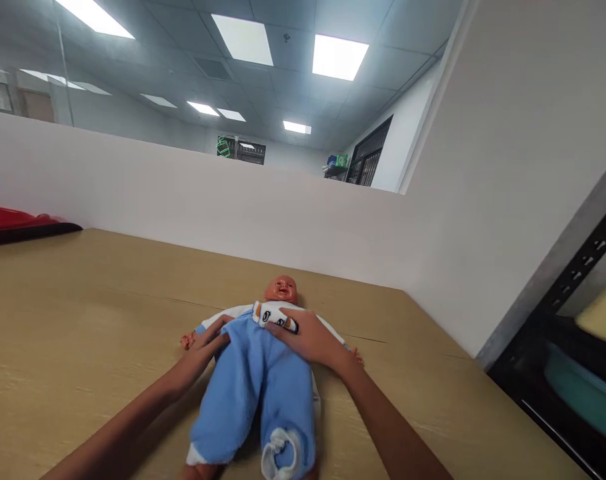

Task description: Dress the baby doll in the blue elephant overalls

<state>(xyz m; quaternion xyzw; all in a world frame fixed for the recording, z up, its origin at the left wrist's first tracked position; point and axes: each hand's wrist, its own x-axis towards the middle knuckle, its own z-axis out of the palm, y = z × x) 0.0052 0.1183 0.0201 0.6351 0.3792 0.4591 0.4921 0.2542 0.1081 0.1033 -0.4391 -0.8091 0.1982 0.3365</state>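
Observation:
A baby doll lies on its back on the wooden table, head away from me and arms spread out. It wears a white top with a printed face on the chest and light blue trousers with white cuffs. At the left side of the waist, my left hand is closed on the trousers' edge, its fingertips partly hidden by cloth. My right hand grips the waistband on the other side, thumb toward the middle and fingers over the top's hem. One trouser cuff gapes toward me.
The wooden table meets a low white wall at the back. A red object with a black edge is at far left. On the right stands a black metal rack holding a teal container and something yellow.

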